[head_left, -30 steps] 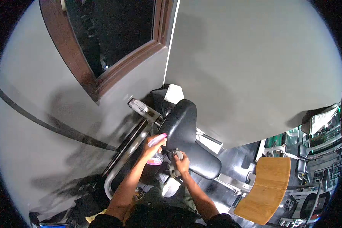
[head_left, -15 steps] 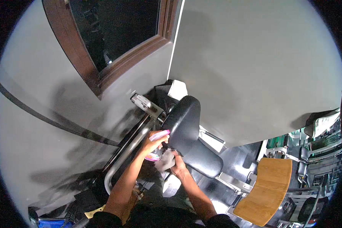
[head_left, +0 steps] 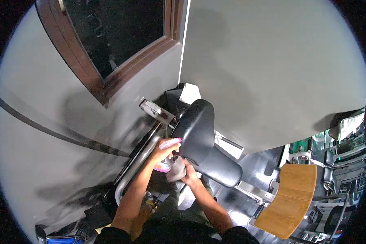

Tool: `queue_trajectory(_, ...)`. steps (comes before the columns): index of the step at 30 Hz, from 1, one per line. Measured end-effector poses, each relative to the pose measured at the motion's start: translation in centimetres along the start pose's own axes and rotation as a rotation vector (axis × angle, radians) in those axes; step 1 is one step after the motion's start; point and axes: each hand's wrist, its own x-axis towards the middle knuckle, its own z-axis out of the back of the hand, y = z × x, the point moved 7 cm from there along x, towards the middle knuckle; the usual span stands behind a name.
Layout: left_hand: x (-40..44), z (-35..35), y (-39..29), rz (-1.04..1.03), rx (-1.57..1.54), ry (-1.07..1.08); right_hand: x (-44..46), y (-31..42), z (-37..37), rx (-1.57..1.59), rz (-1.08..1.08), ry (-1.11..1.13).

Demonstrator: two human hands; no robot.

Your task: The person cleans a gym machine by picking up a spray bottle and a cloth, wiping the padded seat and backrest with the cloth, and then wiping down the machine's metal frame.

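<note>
My left hand (head_left: pixel 162 153) is closed around a spray bottle (head_left: pixel 170 143) with a pink and white top; its clear lower part with a pink label shows beneath my fingers. Close beside it, my right hand (head_left: pixel 190 173) grips a crumpled greyish cloth (head_left: pixel 176 170). Both hands are at the left edge of a black padded exercise bench, near where the upright backrest (head_left: pixel 196 126) meets the seat (head_left: pixel 219 167). The cloth hangs just below the spray bottle, and the fingers under it are partly hidden.
A curved metal tube frame (head_left: pixel 140 162) runs left of the bench. Grey walls meet in the corner behind, with a brown-framed window (head_left: pixel 103 91). A wooden step-like board (head_left: pixel 288 199) stands on the right, near a mirror (head_left: pixel 345 171) reflecting gym equipment.
The view has shifted slightly. My right hand and the cloth have moved a little up, closer to the spray bottle, while my left hand keeps its hold on the bottle.
</note>
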Motion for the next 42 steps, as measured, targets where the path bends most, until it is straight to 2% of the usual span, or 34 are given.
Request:
queue_trajectory(3,-0.4,-0.1,-0.5,-0.019,0.029,0.004,2.4,-0.2,5.5,-0.001,0.069,0.064)
queue_trajectory(5,-0.1,0.0,0.5,-0.014,-0.101,-0.013,2.7,0.2,8.9,0.081,0.106,-0.093)
queue_trajectory(8,0.0,-0.1,0.6,-0.014,-0.150,-0.094,3.4,1.4,10.6,0.005,0.066,-0.122)
queue_trajectory(10,0.1,-0.1,1.1,-0.020,-0.147,-0.100,3.1,1.7,8.9,-0.123,0.052,-0.171)
queue_trajectory(11,0.2,0.0,1.3,-0.031,-0.144,-0.111,2.1,1.8,8.6,-0.151,0.077,-0.322)
queue_trajectory(13,0.3,0.0,1.4,-0.027,-0.126,-0.106,-0.3,3.7,5.0,-0.395,0.468,-0.382)
queue_trajectory(14,0.2,0.0,1.4,-0.023,-0.108,-0.106,-0.6,3.7,4.7,-0.391,0.468,-0.384)
queue_trajectory(16,0.2,0.1,1.6,-0.044,-0.104,-0.101,-1.3,4.7,3.6,-0.630,0.641,-0.332)
queue_trajectory(17,0.1,0.1,1.6,-0.068,-0.103,-0.097,-1.4,5.0,3.7,-0.626,0.642,-0.332)
queue_trajectory(19,-0.1,0.0,1.4,-0.083,-0.098,-0.111,-1.0,4.8,6.2,-0.537,0.406,-0.481)
queue_trajectory(20,-0.2,0.0,1.2,-0.098,-0.099,-0.126,-0.6,5.2,7.4,-0.554,0.396,-0.521)
queue_trajectory(21,-0.2,-0.1,1.3,-0.101,-0.095,-0.123,-0.3,5.6,8.3,-0.537,0.542,-0.596)
queue_trajectory(23,-0.2,0.0,1.6,-0.075,-0.093,-0.138,5.3,5.3,17.4,-0.778,0.557,-0.558)
queue_trajectory(24,-0.2,0.0,1.5,-0.074,-0.065,-0.137,5.0,5.4,16.5,-0.774,0.561,-0.558)
queue_trajectory(26,0.0,0.1,1.8,-0.103,-0.044,-0.134,1.2,7.1,11.7,-1.086,0.736,-0.825)
queue_trajectory(27,0.0,0.1,1.9,-0.131,-0.028,-0.133,-0.2,7.5,9.7,-1.080,0.735,-0.830)
queue_trajectory(30,0.0,0.1,2.0,-0.141,-0.015,-0.125,-4.2,8.9,1.4,-1.210,0.849,-0.629)
queue_trajectory(31,-0.1,0.0,1.9,-0.141,-0.014,-0.121,-4.9,8.9,0.8,-1.207,0.850,-0.633)
queue_trajectory(33,-0.3,0.0,1.9,-0.132,-0.031,-0.155,-6.0,8.8,-1.6,-1.295,1.038,-0.444)
queue_trajectory(35,-0.2,0.1,2.3,-0.127,-0.022,-0.153,-6.5,9.2,-1.6,-1.290,1.055,-0.444)
queue_trajectory(37,-0.4,-0.1,1.3,-0.181,0.008,-0.141,-5.7,9.1,0.3,-1.332,0.982,-0.431)
queue_trajectory(38,-0.5,-0.2,1.2,-0.140,-0.017,-0.153,-5.0,9.2,1.7,-1.359,0.963,-0.473)
queue_trajectory(41,-0.5,-0.1,1.3,-0.135,-0.001,-0.159,-3.0,10.2,5.9,-1.188,0.789,-0.635)
queue_trajectory(42,-0.4,-0.1,1.6,-0.175,-0.006,-0.158,-2.8,10.8,5.8,-1.184,0.794,-0.635)
